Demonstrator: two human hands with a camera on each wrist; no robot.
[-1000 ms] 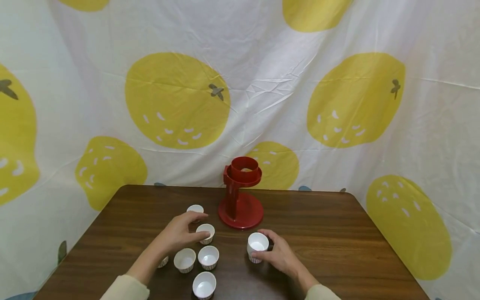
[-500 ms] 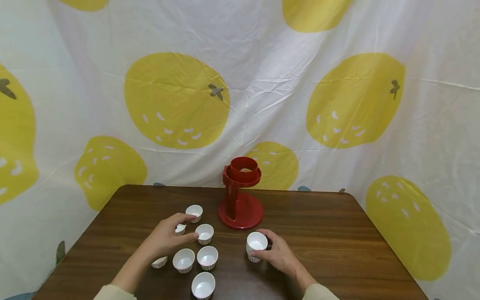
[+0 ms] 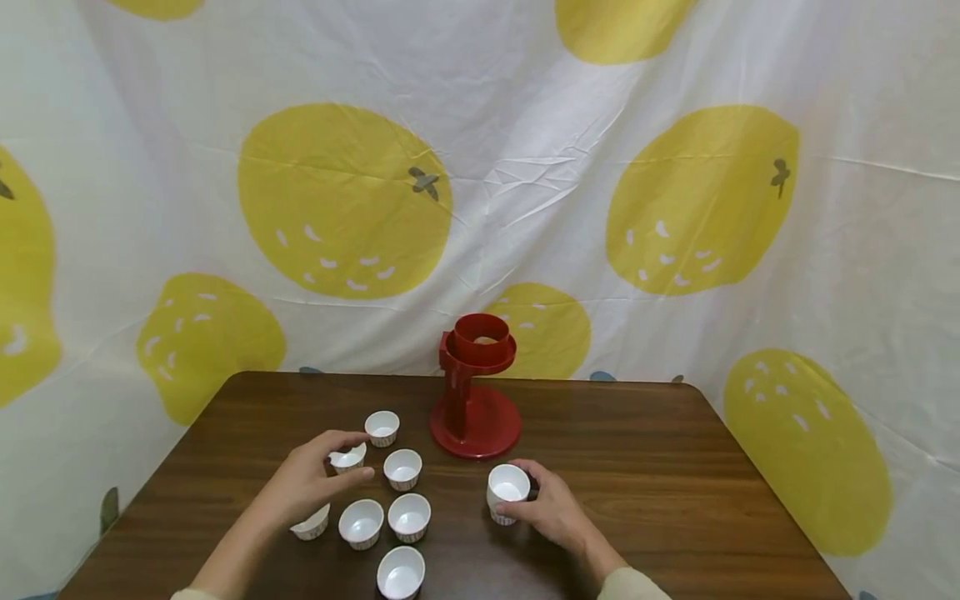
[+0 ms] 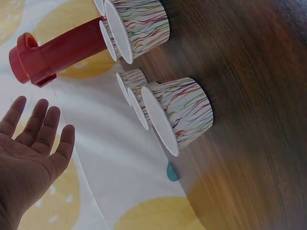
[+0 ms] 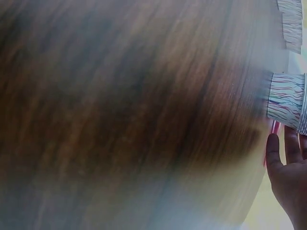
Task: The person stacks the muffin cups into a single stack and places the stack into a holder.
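Several small white paper cups with striped sides stand on the brown table (image 3: pixel 637 467). My left hand (image 3: pixel 330 477) hovers over the left ones with fingers straight and holds nothing; the left wrist view shows its open palm (image 4: pixel 33 153). One cup (image 3: pixel 349 457) shows between its thumb and forefinger, and another cup (image 3: pixel 311 525) is half hidden under the palm. My right hand (image 3: pixel 534 498) grips a single cup (image 3: pixel 507 490) standing apart at the right. That cup (image 5: pixel 287 100) appears at the right wrist view's edge, by my fingers (image 5: pixel 283 167).
A red stand (image 3: pixel 474 392) with a ring on top rises behind the cups at the table's middle back; it also shows as the red stand (image 4: pixel 53 52). Loose cups (image 3: pixel 382 427) (image 3: pixel 402 468) (image 3: pixel 408 517) (image 3: pixel 401 573) lie between my hands. A lemon-print sheet hangs behind.
My left hand has drawn back to the left, off the middle cup it touched, and now hovers over the cups farther left. The right hand has stayed on its cup.
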